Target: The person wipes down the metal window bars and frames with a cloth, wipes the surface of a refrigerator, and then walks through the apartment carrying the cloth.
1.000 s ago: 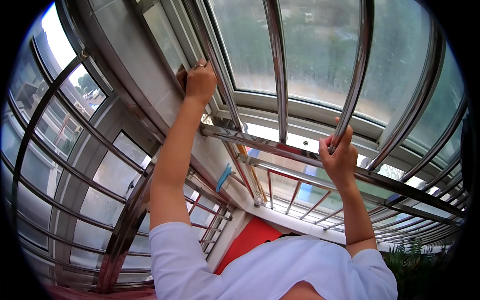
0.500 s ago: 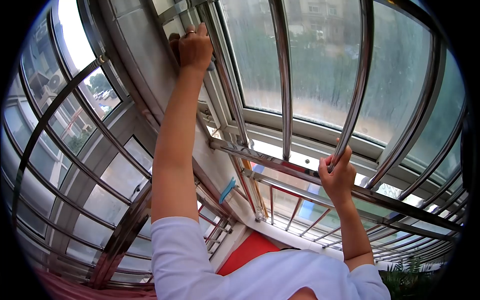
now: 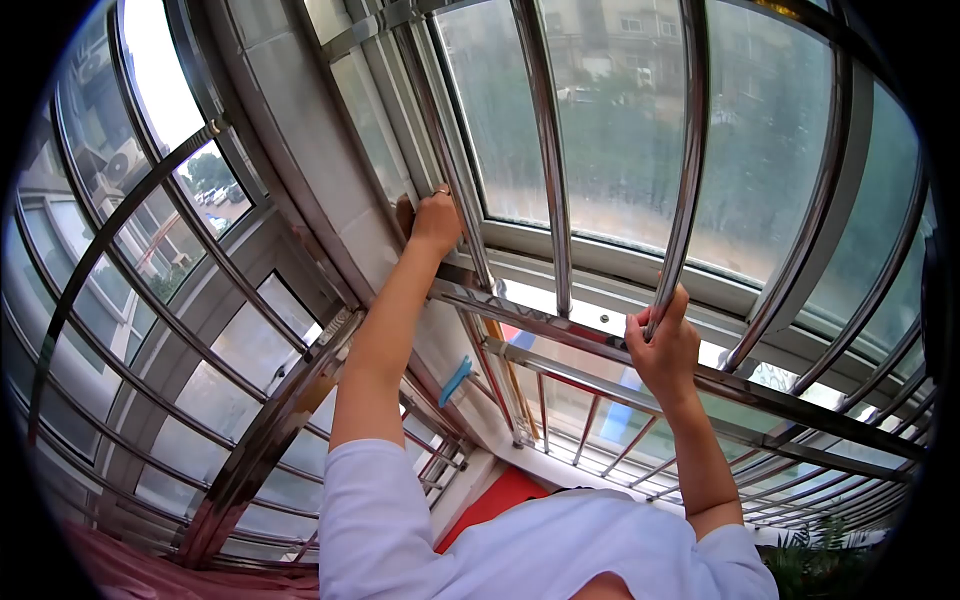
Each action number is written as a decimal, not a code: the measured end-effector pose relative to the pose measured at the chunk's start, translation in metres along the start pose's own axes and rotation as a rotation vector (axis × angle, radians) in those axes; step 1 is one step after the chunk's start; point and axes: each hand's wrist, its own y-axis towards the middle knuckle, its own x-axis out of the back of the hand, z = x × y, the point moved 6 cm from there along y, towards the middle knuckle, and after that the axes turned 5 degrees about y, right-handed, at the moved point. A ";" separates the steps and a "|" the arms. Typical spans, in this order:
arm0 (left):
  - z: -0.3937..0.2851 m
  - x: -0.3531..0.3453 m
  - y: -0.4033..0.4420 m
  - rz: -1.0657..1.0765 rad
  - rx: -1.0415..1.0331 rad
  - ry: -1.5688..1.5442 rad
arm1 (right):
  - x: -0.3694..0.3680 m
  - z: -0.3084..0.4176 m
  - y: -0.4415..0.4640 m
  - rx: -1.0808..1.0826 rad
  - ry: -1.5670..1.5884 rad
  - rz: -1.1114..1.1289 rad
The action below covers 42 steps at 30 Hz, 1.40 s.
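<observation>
My left hand [image 3: 437,224] is behind the bars, at the lower part of the light window frame [image 3: 388,112] beside the tiled wall. Its fingers are curled against the frame, a ring shows on one of them, and whatever they may hold is hidden. Lower and to the right, my right hand [image 3: 665,348] is wrapped around the bottom of an upright metal bar [image 3: 690,150], just above the shiny horizontal rail [image 3: 540,322]. Behind the bars stands a streaked, hazy window pane [image 3: 625,130].
More curved bars [image 3: 190,355] close off the left side. A blue clip-like object [image 3: 456,381] hangs near the wall below the rail. A red surface [image 3: 490,505] shows beneath my chest. Green leaves [image 3: 820,555] stand at lower right, and pink fabric [image 3: 180,570] lies at lower left.
My left hand has slid down along the window frame, from near the top to its lower part. My right hand keeps its grip on the same bar. The view has shifted slightly.
</observation>
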 end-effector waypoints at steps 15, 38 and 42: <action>0.015 0.139 0.142 -0.457 0.298 -0.271 | -0.001 0.000 0.001 0.031 -0.066 -0.062; -0.016 0.110 0.108 -0.602 0.254 -0.383 | -0.003 0.002 0.003 -0.021 -0.062 -0.022; -0.041 0.079 0.062 -0.406 -0.019 -0.387 | -0.003 0.003 0.003 0.001 -0.092 -0.046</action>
